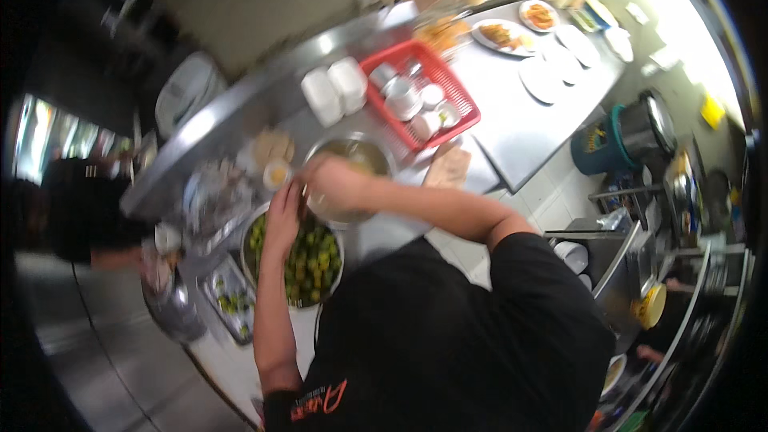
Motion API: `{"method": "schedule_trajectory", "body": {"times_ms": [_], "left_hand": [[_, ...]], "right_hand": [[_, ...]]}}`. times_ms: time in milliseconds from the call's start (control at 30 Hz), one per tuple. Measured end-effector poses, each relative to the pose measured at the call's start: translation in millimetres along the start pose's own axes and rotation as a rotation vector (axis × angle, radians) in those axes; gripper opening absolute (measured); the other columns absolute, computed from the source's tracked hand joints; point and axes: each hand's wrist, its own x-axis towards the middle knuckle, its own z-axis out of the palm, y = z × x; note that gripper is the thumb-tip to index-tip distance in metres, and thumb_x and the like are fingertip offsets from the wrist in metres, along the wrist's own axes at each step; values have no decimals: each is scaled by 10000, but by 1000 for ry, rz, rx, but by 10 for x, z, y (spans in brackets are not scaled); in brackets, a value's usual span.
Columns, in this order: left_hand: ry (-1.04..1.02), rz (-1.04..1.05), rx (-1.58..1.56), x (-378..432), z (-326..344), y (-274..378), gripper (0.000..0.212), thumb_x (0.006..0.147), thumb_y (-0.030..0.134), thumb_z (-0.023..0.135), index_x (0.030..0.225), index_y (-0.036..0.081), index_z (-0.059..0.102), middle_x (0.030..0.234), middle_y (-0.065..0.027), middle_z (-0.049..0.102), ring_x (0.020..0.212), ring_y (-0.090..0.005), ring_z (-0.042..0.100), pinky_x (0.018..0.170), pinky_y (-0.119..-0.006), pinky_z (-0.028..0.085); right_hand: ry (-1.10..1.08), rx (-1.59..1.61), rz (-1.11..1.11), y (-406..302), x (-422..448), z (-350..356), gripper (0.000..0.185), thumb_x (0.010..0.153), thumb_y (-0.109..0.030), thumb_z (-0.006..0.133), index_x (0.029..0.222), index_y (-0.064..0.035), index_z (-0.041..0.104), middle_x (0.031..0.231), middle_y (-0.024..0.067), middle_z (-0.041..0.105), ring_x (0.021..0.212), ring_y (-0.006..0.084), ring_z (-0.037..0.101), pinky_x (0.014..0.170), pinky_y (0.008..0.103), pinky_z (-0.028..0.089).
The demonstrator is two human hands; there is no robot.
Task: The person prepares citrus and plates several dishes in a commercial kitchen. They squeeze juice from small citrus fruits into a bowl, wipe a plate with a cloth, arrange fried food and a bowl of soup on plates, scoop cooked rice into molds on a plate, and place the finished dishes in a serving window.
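My left hand [284, 216] reaches over the rim of a round metal bowl [342, 264] full of cut green fruit pieces [309, 258] that look like small limes. My right hand [330, 183] is blurred and lies across a second metal bowl [351, 141] holding cloudy liquid. The fingertips of both hands come together near a small white cup [277, 174] with something yellow inside. Whether anything is between the fingers cannot be made out. Left of the fruit bowl, a metal tray [231, 297] carries several loose green pieces.
A red plastic basket [462, 96] of white cups stands beyond the bowls, beside white foam boxes [336, 90]. Plastic bags [216, 198] lie left. Plates of food [504, 36] sit on the far counter. At left, another person's hand [156, 270] is over a metal bowl [177, 312].
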Motion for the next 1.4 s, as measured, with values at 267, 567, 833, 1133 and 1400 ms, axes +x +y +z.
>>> {"method": "schedule_trajectory", "body": {"times_ms": [267,567,833,1133,1400], "left_hand": [[-87,517,595,482,590,233,128,940,51,538,1056,-1,557,1030,-260,653,975,-469,604,790,-533,465],[-239,532,886,586,722,25,174,858,53,519,984,67,638,959,-180,694,981,-388,647,812,-488,494],[-158,546,886,497,694,72,210,768,46,615,963,108,663,969,-130,717,994,-344,669,821,-466,522],[567,105,852,-1209,-899,-273,260,894,51,520,1115,36,655,1066,-188,662,1057,-377,626,893,-463,496],[668,81,838,-1707,-1333,-946,215,942,182,644,1066,15,697,1043,-178,681,989,-387,637,845,-455,512]], "right_hand": [[42,-343,34,330,-422,-227,239,822,-81,570,1037,11,618,1062,173,611,1066,340,570,936,433,478],[-207,-402,48,667,-616,-77,216,884,-103,531,1058,4,603,1063,163,627,1036,319,592,946,423,494],[-122,-402,-42,638,-567,-188,170,899,-114,504,999,-41,621,970,150,638,1006,331,599,904,468,481],[-270,-101,-473,-748,504,489,249,891,-96,582,1106,20,628,1071,163,626,1110,344,567,959,438,468],[-608,-61,-444,-947,959,1176,372,828,-73,644,1193,-1,631,1028,196,656,1029,389,620,934,471,508]]}}
